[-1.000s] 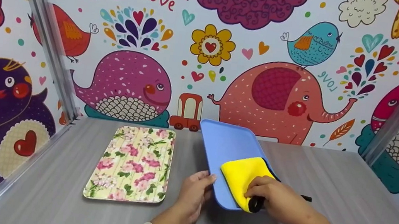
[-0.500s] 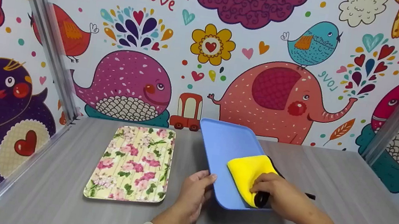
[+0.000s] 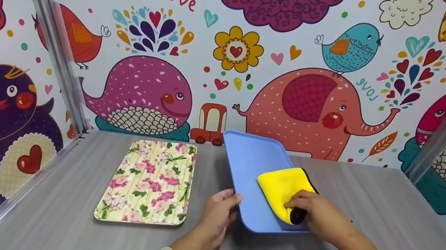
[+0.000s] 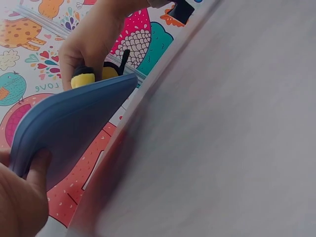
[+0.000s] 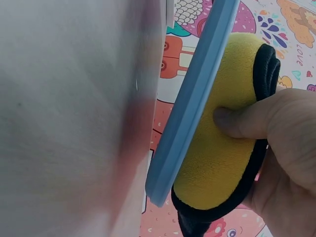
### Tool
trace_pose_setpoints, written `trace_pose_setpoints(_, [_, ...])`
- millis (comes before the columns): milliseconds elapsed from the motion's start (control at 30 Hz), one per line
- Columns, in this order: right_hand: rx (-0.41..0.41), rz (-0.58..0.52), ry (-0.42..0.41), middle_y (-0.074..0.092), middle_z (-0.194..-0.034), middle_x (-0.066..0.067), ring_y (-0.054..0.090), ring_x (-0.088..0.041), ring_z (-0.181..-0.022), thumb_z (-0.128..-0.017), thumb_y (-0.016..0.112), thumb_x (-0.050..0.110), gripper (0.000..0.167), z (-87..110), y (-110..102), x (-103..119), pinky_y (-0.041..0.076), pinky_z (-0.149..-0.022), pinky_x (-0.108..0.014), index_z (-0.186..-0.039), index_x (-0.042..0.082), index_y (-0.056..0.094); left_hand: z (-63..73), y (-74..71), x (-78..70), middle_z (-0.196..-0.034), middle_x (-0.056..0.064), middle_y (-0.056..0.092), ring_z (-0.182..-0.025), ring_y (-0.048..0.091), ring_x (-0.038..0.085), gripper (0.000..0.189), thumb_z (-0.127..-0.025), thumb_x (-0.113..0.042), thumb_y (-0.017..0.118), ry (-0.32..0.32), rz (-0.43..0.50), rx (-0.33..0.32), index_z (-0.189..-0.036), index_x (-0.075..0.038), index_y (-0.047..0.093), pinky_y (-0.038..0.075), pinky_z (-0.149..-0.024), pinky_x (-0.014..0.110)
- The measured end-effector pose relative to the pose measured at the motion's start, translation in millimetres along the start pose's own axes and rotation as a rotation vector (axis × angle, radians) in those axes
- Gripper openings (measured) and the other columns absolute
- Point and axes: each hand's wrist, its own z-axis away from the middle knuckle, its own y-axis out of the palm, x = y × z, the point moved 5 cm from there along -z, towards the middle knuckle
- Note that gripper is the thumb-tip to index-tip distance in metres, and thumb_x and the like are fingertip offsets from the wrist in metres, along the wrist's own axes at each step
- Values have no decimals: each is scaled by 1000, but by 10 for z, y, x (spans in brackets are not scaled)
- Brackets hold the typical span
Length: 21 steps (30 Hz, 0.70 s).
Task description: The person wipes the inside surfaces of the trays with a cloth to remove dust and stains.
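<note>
A blue tray (image 3: 245,167) is held tilted above the table. My left hand (image 3: 217,213) grips its left edge, thumb on the rim and fingers behind; the left wrist view shows the tray's underside (image 4: 79,126). In my right hand (image 3: 323,217) is a folded yellow cloth (image 3: 281,190) with black edging, pressed on the inner face of the tray near its lower right. The right wrist view shows the thumb pinching the cloth (image 5: 222,168), which lies against the tray's rim (image 5: 187,118).
A floral tray (image 3: 149,184) lies flat on the grey table (image 3: 78,192), left of the blue one. A patterned wall panel (image 3: 165,38) stands behind, with metal posts (image 3: 50,31) at the corners.
The right hand has slid the yellow cloth up and to the right across the blue tray. The left hand and the blue tray stay nearly still.
</note>
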Motion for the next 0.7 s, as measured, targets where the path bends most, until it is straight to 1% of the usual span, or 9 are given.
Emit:
trace_pose_setpoints(133, [20, -19, 52, 72, -106, 1, 64, -20, -98, -87, 73, -9, 39, 2, 4, -36, 59, -97, -50, -111, 21, 81, -10, -5, 6, -130, 18, 69, -103, 70, 16, 48, -103, -18, 61, 3, 6, -14, -139, 12, 55, 60, -96, 36])
trace_pose_setpoints(267, [38, -22, 93, 73, -105, 2, 64, -19, -97, -88, 71, -9, 38, 3, 1, -48, 59, -98, -50, -112, 20, 81, -20, -21, 8, -132, 19, 68, -104, 70, 16, 46, -103, -17, 61, 16, 18, -30, -139, 12, 56, 60, -94, 34])
trace_pose_setpoints(500, [45, 1, 83, 75, -105, 0, 67, -20, -97, -89, 68, -10, 38, 17, -36, 8, 59, -97, -51, -112, 17, 81, -28, -39, -2, -131, 18, 68, -105, 69, 15, 44, -102, -17, 61, 19, 38, -39, -136, 11, 58, 59, -92, 32])
trace_pose_setpoints(700, [78, -13, 93, 75, -107, 0, 66, -20, -98, -89, 71, -6, 35, 34, -71, 91, 58, -99, -52, -113, 18, 81, -30, -47, -11, -132, 19, 68, -105, 69, 16, 45, -102, -17, 61, 12, 36, -51, -137, 11, 57, 59, -92, 32])
